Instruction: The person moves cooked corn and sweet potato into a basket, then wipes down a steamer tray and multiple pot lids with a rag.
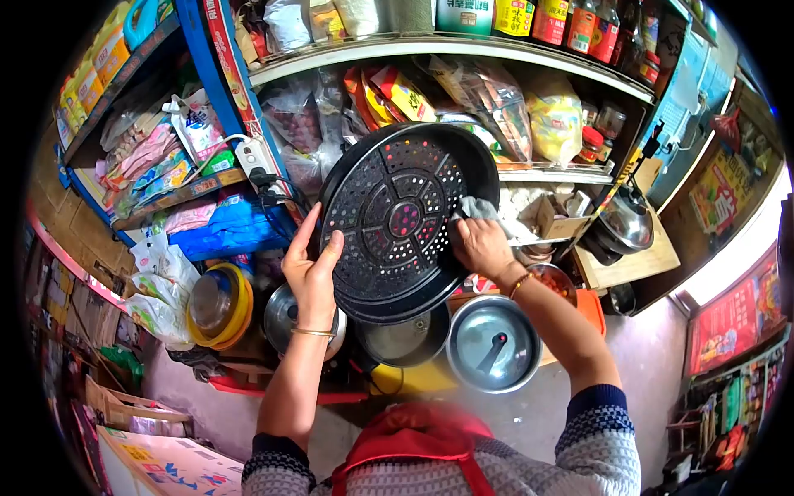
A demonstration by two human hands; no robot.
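Observation:
A deep, round black steamer pan with dotted, hole-like rings on its bottom is held up tilted in front of me. My left hand grips its left rim, thumb on the near side. My right hand is closed on a grey cloth and presses it against the inside of the pan at the right. Below the pan stand a dark pot and a metal basin with a dark handle-like piece in it. A lidded pot is near my left wrist.
Shelves with bottles and bagged goods rise behind the pan. A power strip with cords hangs at the left. Yellow basins stand lower left. On the right, a lidded wok sits on a wooden board.

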